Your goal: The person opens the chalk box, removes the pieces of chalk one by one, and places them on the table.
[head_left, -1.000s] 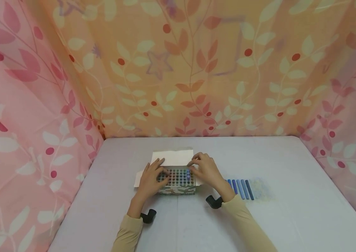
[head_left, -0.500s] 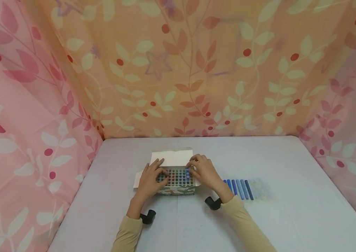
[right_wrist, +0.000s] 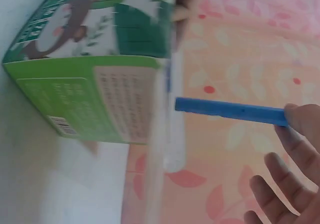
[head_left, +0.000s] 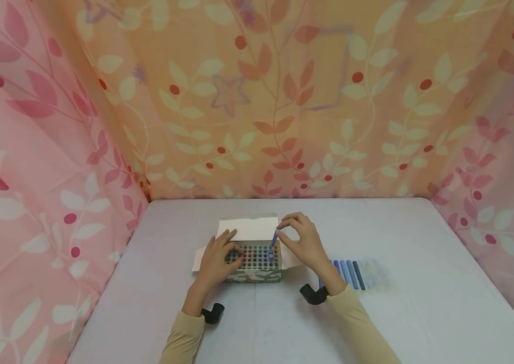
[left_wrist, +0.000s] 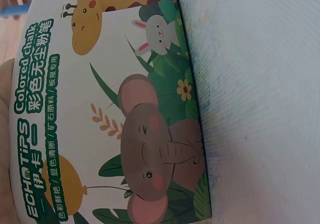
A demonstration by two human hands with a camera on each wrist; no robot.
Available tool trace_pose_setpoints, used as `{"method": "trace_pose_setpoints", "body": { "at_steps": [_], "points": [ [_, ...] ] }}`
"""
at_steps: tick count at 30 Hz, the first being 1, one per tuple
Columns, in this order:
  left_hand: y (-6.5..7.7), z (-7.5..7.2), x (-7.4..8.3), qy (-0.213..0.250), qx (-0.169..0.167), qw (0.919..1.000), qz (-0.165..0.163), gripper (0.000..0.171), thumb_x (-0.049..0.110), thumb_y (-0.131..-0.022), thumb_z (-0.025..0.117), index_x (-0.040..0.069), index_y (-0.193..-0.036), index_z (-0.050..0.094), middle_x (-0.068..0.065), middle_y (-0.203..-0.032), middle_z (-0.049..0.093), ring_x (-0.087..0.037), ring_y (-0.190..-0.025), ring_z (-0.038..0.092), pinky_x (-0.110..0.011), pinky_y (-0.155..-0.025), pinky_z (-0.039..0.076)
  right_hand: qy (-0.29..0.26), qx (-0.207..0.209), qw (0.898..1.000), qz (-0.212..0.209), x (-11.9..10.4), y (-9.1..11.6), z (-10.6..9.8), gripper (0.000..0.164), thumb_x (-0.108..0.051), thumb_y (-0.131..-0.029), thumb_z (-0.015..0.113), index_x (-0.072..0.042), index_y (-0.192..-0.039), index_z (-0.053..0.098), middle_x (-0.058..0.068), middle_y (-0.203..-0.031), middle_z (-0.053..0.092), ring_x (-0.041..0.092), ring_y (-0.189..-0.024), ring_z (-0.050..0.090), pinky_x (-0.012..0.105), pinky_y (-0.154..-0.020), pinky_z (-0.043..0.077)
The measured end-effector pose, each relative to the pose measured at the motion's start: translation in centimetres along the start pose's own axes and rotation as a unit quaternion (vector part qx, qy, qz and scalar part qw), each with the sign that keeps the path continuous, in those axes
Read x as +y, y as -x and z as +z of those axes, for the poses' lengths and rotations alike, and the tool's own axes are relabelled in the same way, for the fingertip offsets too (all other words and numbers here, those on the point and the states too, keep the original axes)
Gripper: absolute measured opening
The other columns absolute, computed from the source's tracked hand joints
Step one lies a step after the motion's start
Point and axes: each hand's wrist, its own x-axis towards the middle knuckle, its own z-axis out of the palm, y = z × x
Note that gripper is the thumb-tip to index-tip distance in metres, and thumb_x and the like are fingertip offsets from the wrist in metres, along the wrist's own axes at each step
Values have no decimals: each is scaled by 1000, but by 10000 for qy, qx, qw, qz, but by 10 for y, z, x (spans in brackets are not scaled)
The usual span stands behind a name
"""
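Note:
Between thumb and fingertips, my right hand [head_left: 302, 240] pinches a blue chalk stick [head_left: 275, 237]. In the head view the stick slants down over the right end of an open box of colored chalk [head_left: 257, 275]; in the right wrist view the chalk [right_wrist: 230, 111] shows at nearly full length, its lower end just off the box mouth. Rows of colored chalk ends fill the box, some blue ones standing higher at the right. My left hand [head_left: 218, 255] rests on the box's left end, fingers spread and relaxed, covering part of the rows. Animal drawings decorate the box front [left_wrist: 150, 109].
Several blue chalk sticks [head_left: 350, 273] lie side by side on the white table [head_left: 257, 323], partly behind my right forearm. Colored chalk dust [head_left: 377, 273] marks the surface to their right. The box's white lid [head_left: 248, 228] is folded back; patterned curtains [head_left: 257, 101] surround the table.
My right hand has risen slightly up and to the right, drawing the blue chalk stick up out of the box. The left hand has stayed on the box.

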Motion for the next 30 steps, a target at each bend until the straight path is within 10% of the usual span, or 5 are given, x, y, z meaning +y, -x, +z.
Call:
{"method": "trace_pose_setpoints", "body": {
  "at_steps": [15, 30],
  "points": [
    [1, 1, -1, 32, -56, 10000, -3, 7, 28, -80, 67, 22, -83, 65, -5, -143, 43, -26, -138, 29, -55, -114, 13, -329, 557, 9964, 544, 9, 12, -56, 13, -12, -78, 73, -14, -88, 65, 4, -106, 58, 20, -105, 52, 45, -92, 45],
    [1, 2, -3, 35, -46, 10000, -49, 7, 29, -80, 68, 24, -83, 63, -3, -144, 42, -25, -138, 28, -53, -115, 12, 484, 62, 9924, 1133, 34, 36, -111, 10, -14, -82, 70, -10, -89, 65, 5, -103, 56, 24, -100, 53, 48, -87, 44]
  ]
}}
